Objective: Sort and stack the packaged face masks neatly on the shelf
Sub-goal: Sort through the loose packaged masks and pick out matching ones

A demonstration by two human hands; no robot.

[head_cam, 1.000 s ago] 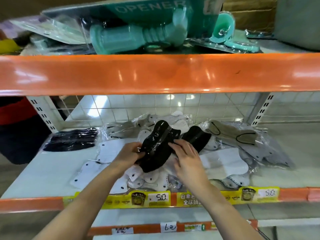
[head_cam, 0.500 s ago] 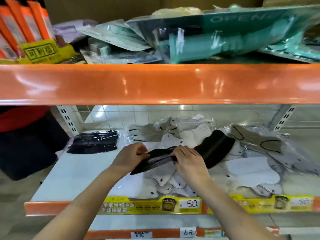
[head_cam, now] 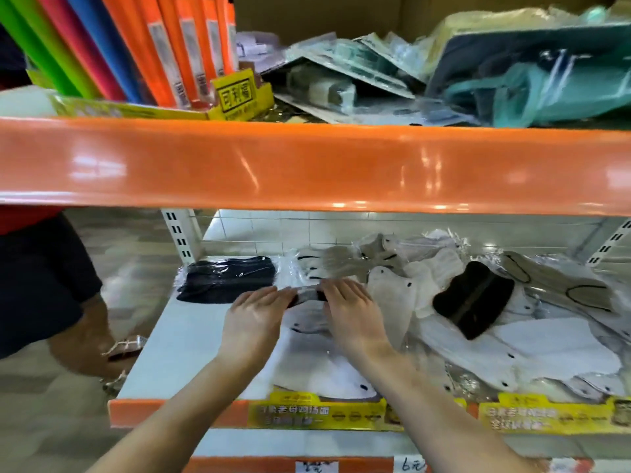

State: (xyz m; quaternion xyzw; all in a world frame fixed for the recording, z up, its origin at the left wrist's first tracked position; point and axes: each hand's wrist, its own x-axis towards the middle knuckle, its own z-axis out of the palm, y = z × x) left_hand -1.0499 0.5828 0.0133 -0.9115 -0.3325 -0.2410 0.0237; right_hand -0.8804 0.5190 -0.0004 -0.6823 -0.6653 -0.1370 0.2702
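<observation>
A loose pile of packaged face masks covers the white shelf (head_cam: 177,339): white ones (head_cam: 553,346), grey ones with dark ear loops (head_cam: 566,285), and one black pack (head_cam: 473,303) lying on top. A neat stack of black mask packs (head_cam: 223,279) sits at the back left. My left hand (head_cam: 254,314) and my right hand (head_cam: 353,312) hold another black mask pack (head_cam: 307,297) between them, seen edge-on just right of the black stack. Most of that pack is hidden by my fingers.
The orange beam of the upper shelf (head_cam: 307,165) hangs low over the work area. Yellow price labels (head_cam: 314,413) line the front edge. A person's legs (head_cam: 51,288) stand at the left beside the shelf end. Coloured rolls (head_cam: 143,46) and packaged goods fill the upper shelf.
Both hands have carried the black pack leftward off the mixed pile, towards the black stack, and turned it flat. The view has swung left.
</observation>
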